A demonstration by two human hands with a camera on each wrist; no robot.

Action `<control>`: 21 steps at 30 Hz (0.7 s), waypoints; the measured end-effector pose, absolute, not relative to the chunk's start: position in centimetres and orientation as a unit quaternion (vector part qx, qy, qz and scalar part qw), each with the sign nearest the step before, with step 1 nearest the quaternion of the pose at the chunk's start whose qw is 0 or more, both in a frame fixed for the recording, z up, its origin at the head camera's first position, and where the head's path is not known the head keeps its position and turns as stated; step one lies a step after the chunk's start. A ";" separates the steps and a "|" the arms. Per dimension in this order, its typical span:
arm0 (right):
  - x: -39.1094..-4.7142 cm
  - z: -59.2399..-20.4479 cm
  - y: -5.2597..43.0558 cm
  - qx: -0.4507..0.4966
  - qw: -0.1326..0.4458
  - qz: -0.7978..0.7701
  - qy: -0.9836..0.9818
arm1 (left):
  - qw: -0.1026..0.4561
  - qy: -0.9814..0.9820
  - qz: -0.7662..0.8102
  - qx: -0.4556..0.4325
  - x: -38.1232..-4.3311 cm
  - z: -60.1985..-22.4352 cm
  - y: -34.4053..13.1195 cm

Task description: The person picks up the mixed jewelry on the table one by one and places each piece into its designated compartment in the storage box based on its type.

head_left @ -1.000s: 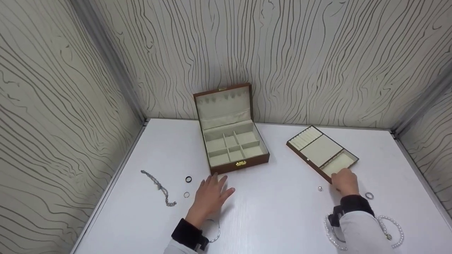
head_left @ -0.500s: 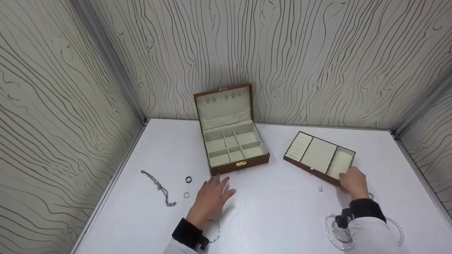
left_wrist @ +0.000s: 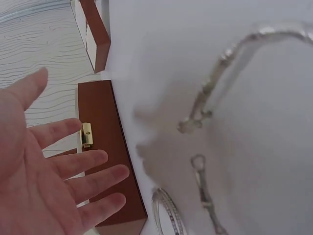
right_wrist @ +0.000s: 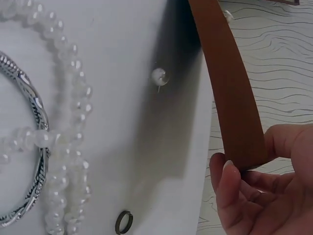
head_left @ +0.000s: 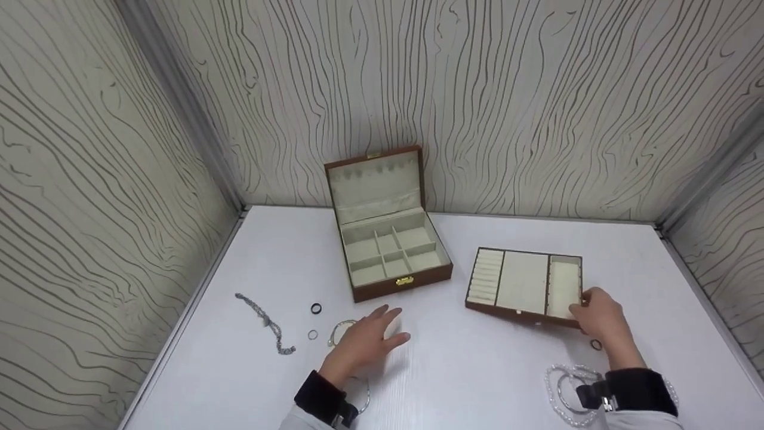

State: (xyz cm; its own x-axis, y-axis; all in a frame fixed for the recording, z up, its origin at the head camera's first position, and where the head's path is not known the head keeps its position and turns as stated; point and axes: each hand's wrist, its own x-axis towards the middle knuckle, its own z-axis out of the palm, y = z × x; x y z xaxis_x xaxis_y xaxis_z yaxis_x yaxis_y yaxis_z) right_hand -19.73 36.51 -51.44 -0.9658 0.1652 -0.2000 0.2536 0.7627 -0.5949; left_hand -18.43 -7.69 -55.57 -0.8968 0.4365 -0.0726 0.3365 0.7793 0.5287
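My right hand (head_left: 604,319) pinches the right end of a brown jewelry tray (head_left: 524,280), with ring rolls at its left and a bare compartment at its right. In the right wrist view the tray's brown side (right_wrist: 232,93) stands off the white table, with thumb and fingers at its corner. My left hand (head_left: 365,340) hovers with fingers spread in front of the open jewelry box (head_left: 376,291), holding nothing. Partly hidden beneath it is a thin bracelet (head_left: 332,340). The left wrist view shows a silver bangle (left_wrist: 208,85) close by.
Left on the table lie a chain bracelet (head_left: 265,321), a black ring (head_left: 316,309) and a silver ring (head_left: 313,334). Near my right wrist lie a pearl necklace (right_wrist: 80,93), a silver bangle (right_wrist: 41,103), a ring (right_wrist: 124,222) and a pearl stud earring (right_wrist: 159,76). A patterned wall (head_left: 507,107) rises behind.
My right hand has lifted the tray, turned it nearly square to the table and brought it nearer and leftward. My left hand has shifted slightly right, revealing part of a bracelet.
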 end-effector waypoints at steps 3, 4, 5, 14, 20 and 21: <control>-18.8 -51.1 35.9 0.097 0.077 -0.316 0.941 | 0.109 0.931 0.281 0.207 -18.3 -55.5 -7.3; -18.6 -51.0 35.8 0.090 0.081 -0.311 0.943 | 0.113 0.929 0.285 0.210 -18.2 -55.5 -7.1; -18.3 -50.9 35.6 0.084 0.086 -0.306 0.945 | 0.115 0.926 0.288 0.213 -18.2 -55.4 -6.9; -16.5 -50.6 34.3 0.044 0.104 -0.275 0.955 | 0.152 0.897 0.351 0.220 -18.5 -55.4 -4.3; -15.9 -51.4 32.9 0.036 0.124 -0.294 0.947 | 0.157 0.884 0.380 0.220 -18.8 -55.8 -1.7; -15.9 -51.5 32.6 0.035 0.125 -0.296 0.946 | 0.162 0.883 0.387 0.213 -18.7 -55.8 -1.3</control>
State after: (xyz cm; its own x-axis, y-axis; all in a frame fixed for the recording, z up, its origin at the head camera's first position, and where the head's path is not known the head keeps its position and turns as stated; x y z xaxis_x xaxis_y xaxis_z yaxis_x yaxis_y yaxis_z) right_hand -15.87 32.62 -51.53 -0.9662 -0.0079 -0.2577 0.1404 0.8221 -0.5517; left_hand -18.74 -1.34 -55.81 -0.8571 0.5007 -0.1210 0.2507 0.6106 0.7512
